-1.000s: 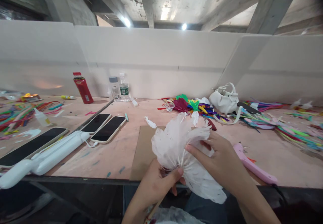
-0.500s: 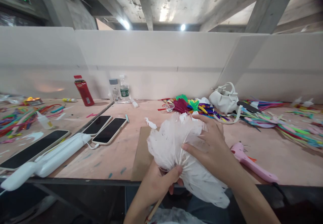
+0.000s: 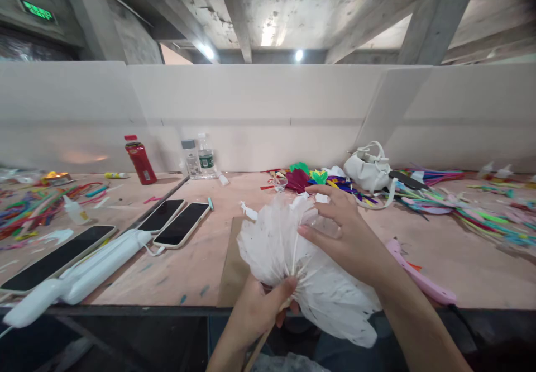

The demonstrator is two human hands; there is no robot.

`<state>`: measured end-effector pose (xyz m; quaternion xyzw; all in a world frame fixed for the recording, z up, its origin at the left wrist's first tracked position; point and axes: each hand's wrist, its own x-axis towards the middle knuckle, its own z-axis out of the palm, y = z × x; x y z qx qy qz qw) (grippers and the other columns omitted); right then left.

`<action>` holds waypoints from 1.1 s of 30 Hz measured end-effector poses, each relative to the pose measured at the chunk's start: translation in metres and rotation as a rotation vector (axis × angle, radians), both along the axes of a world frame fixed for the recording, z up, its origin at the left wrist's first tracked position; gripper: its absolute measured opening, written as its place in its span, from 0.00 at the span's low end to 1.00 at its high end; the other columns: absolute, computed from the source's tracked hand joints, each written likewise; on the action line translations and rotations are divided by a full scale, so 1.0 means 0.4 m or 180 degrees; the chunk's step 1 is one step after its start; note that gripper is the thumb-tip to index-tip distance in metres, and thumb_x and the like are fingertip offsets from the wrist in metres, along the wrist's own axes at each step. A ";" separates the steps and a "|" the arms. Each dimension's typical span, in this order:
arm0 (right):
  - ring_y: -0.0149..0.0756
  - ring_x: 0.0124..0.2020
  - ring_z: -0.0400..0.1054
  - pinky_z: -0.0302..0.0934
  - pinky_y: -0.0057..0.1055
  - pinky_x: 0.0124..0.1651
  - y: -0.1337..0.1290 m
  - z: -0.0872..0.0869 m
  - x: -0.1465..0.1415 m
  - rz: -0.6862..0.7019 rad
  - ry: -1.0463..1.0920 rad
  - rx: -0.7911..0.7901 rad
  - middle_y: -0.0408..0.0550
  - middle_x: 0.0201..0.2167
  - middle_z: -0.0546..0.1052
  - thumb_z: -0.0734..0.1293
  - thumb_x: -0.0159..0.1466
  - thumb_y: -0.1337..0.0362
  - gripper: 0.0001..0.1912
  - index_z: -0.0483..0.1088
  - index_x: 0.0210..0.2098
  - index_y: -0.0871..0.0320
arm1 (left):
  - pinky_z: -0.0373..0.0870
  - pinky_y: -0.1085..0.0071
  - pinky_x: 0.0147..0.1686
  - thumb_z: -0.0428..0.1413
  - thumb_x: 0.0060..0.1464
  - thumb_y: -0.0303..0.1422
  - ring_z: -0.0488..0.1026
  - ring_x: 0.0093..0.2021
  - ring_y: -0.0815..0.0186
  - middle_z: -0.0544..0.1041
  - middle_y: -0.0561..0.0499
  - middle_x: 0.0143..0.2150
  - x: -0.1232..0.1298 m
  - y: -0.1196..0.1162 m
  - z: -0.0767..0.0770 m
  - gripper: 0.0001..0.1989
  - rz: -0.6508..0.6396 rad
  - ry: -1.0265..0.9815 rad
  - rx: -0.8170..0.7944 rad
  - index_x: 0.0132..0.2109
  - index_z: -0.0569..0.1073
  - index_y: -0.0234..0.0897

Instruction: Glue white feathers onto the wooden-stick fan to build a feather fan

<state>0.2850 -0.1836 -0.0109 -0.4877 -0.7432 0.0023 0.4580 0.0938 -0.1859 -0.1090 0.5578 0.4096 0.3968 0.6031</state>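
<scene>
A white, gauzy pleated bundle, gathered in the middle and fanned out like a large flower, is held over the table's front edge. My left hand is closed around its gathered base, thumb pressed on the centre. A thin wooden stick runs down from under this hand. My right hand has its fingers spread over the bundle's upper right side, the thumb touching the pleats. A brown cardboard piece lies on the table behind the bundle.
A pink glue gun lies at right. Coloured scraps, a white handbag and pipe cleaners are behind it. Phones, a white device, a red bottle and clear bottles occupy the left.
The view has tilted up slightly. My right hand has shifted a little left over the pleats, its fingers more spread. My left hand keeps its grip on the base.
</scene>
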 end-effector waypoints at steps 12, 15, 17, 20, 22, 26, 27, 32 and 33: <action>0.55 0.69 0.53 0.48 0.58 0.67 0.033 0.026 -0.003 0.0436 0.0036 -0.0186 0.46 0.66 0.66 0.74 0.63 0.58 0.09 0.76 0.28 0.52 | 0.55 0.79 0.15 0.66 0.50 0.54 0.63 0.16 0.74 0.75 0.54 0.21 -0.001 -0.006 0.000 0.29 0.0094 -0.0141 -0.0103 0.44 0.72 0.33; 0.55 0.68 0.54 0.48 0.60 0.67 0.040 0.028 -0.010 0.0416 0.0064 -0.0223 0.47 0.66 0.66 0.74 0.63 0.59 0.07 0.77 0.29 0.51 | 0.54 0.80 0.15 0.66 0.50 0.54 0.61 0.16 0.74 0.74 0.54 0.20 0.002 -0.011 0.003 0.27 0.0208 -0.0106 -0.0158 0.42 0.73 0.34; 0.54 0.69 0.54 0.46 0.59 0.68 0.047 0.026 -0.014 0.0408 0.0080 -0.0206 0.47 0.65 0.66 0.74 0.63 0.59 0.05 0.79 0.31 0.50 | 0.53 0.80 0.15 0.66 0.50 0.54 0.60 0.16 0.75 0.74 0.54 0.20 0.003 -0.014 0.006 0.27 0.0233 -0.0088 -0.0177 0.40 0.73 0.34; 0.52 0.69 0.54 0.45 0.59 0.69 0.056 0.021 -0.021 0.0373 0.0105 -0.0180 0.47 0.65 0.67 0.76 0.62 0.61 0.03 0.79 0.31 0.49 | 0.53 0.80 0.15 0.65 0.50 0.54 0.59 0.15 0.76 0.73 0.55 0.19 0.005 -0.017 0.010 0.26 0.0298 -0.0076 -0.0147 0.39 0.73 0.34; 0.52 0.69 0.54 0.46 0.58 0.69 0.061 0.018 -0.026 0.0320 0.0111 -0.0175 0.47 0.65 0.67 0.77 0.61 0.62 0.03 0.79 0.31 0.49 | 0.52 0.80 0.15 0.65 0.51 0.54 0.58 0.14 0.76 0.72 0.56 0.18 0.007 -0.018 0.010 0.26 0.0330 -0.0090 -0.0113 0.41 0.73 0.34; 0.55 0.67 0.55 0.48 0.61 0.67 0.071 0.012 -0.035 0.0065 0.0017 -0.0084 0.48 0.64 0.68 0.78 0.58 0.62 0.06 0.78 0.31 0.50 | 0.52 0.81 0.14 0.65 0.51 0.53 0.60 0.15 0.75 0.72 0.56 0.19 0.011 -0.018 0.006 0.25 0.0361 -0.0204 -0.0056 0.41 0.73 0.34; 0.57 0.67 0.55 0.48 0.62 0.67 0.073 0.011 -0.038 -0.0037 -0.0011 -0.0023 0.50 0.64 0.68 0.79 0.57 0.61 0.08 0.77 0.32 0.51 | 0.52 0.81 0.14 0.66 0.51 0.52 0.60 0.15 0.75 0.72 0.56 0.19 0.012 -0.018 0.005 0.25 0.0380 -0.0225 -0.0047 0.40 0.73 0.34; 0.59 0.65 0.57 0.50 0.63 0.65 0.056 0.014 -0.047 -0.0284 0.0070 0.0554 0.55 0.60 0.70 0.81 0.54 0.60 0.18 0.73 0.39 0.53 | 0.50 0.81 0.13 0.67 0.48 0.52 0.59 0.14 0.76 0.71 0.56 0.16 0.018 -0.014 -0.002 0.24 0.0609 -0.0338 -0.0127 0.35 0.75 0.33; 0.57 0.64 0.58 0.50 0.61 0.65 0.040 0.013 -0.049 -0.0229 0.0141 0.0778 0.55 0.58 0.70 0.80 0.56 0.60 0.17 0.72 0.41 0.53 | 0.50 0.81 0.13 0.68 0.47 0.52 0.59 0.14 0.76 0.71 0.55 0.16 0.018 -0.014 -0.003 0.24 0.0662 -0.0390 -0.0134 0.34 0.75 0.33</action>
